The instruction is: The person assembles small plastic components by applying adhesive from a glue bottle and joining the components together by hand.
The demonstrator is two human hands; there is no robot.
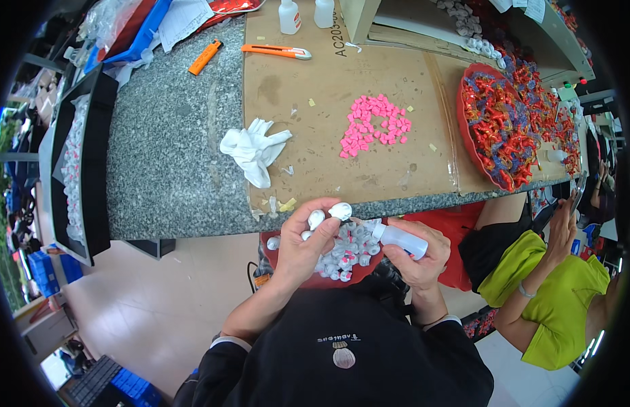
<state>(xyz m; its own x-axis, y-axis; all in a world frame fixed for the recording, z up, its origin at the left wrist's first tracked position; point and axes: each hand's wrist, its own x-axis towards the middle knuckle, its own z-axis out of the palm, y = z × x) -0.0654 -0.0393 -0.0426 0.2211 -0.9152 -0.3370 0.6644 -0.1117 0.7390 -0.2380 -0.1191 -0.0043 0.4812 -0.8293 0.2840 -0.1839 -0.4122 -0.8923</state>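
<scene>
Dark letters (340, 42) on cardboard (294, 85). Left hand (300, 249): fingers pinch three white balls (340, 211). Right hand (423, 263): fingers hug one bottle (402, 241).

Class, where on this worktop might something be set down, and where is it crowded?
Most room: speckled grey stone, between the long black plastic tray and crumpled white cloth. Less: brown cardboard, between the orange utility knife and small pink pieces. Crowded: the red scalloped tray, heaped full; below the worktop's edge, white balls between left hand and right hand.

Over my feed I see a workshop: bench (172, 149) with loose pink pieces (361, 130), heaped red tray (462, 112), nearby worker (559, 298).
</scene>
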